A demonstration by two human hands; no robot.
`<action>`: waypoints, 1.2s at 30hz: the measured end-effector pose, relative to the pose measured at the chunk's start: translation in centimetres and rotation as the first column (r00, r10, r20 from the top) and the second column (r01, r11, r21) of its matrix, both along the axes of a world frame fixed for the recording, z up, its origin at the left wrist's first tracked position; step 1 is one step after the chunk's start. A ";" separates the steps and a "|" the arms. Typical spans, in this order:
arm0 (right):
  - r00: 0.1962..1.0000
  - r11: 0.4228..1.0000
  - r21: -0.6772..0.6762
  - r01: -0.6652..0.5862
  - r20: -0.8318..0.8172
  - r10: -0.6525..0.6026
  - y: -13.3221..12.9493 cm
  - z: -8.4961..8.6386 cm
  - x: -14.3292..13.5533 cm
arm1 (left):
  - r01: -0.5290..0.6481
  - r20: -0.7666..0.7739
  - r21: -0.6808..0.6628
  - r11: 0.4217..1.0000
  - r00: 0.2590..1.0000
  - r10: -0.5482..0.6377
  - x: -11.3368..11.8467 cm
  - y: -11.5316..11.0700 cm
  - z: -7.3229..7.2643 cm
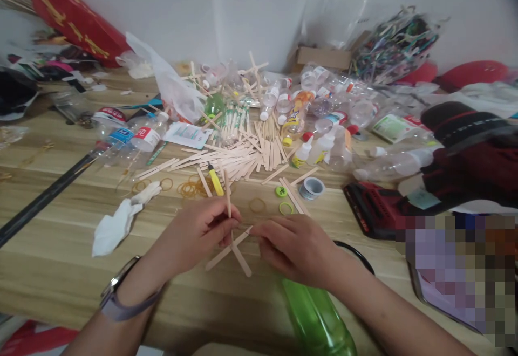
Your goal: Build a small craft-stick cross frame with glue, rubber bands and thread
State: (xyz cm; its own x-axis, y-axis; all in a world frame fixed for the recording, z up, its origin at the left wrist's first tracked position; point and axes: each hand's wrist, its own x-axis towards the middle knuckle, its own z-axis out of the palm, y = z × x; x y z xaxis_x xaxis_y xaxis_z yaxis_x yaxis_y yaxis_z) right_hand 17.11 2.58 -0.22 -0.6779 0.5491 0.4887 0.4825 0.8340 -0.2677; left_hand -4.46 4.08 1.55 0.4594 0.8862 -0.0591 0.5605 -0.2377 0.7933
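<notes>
Two flat wooden craft sticks [242,261] cross each other in an X low over the table. My left hand [202,227], with a watch on its wrist, pinches one stick near the crossing, and that stick's upper end points up past the fingers. My right hand [293,242] has its fingers closed on the end of the other stick, at the upper right of the X. A loose rubber band [257,205] lies just beyond the hands, and a yellow cutter [216,180] lies behind the left hand. The fingertips are partly hidden.
Many craft sticks [230,156] lie piled mid-table, with rubber bands [194,187] in front. Glue bottles [303,151], plastic bottles and a wire spool [311,187] stand beyond. A green bottle [319,318] lies under my right forearm; a red-black power drill [376,210] is at right.
</notes>
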 end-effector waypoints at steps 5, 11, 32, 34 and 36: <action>0.993 0.991 -0.057 0.119 0.007 -0.118 -1.3 0.7 2.0 | 0.009 0.003 0.035 0.999 1.000 -0.009 0.1 0.2 -0.3; 0.918 0.918 -0.078 0.390 -0.051 -0.394 -5.8 1.4 6.1 | 0.002 -0.046 0.028 1.000 0.999 -0.001 -0.1 0.1 -0.4; -0.048 -0.066 -0.097 0.993 0.180 -0.982 -5.2 -4.5 22.8 | 0.012 -0.030 0.049 0.999 0.999 -0.010 -0.5 0.3 -1.0; -0.060 -0.073 -0.070 0.995 0.169 -0.984 -5.9 -4.6 22.6 | 0.002 -0.024 0.048 0.999 1.000 -0.001 -0.5 0.3 -1.0; -0.025 -0.035 -0.051 0.998 0.181 -0.983 -6.8 -5.1 22.1 | 0.003 -0.016 0.052 0.999 1.000 -0.002 -0.5 0.2 -0.9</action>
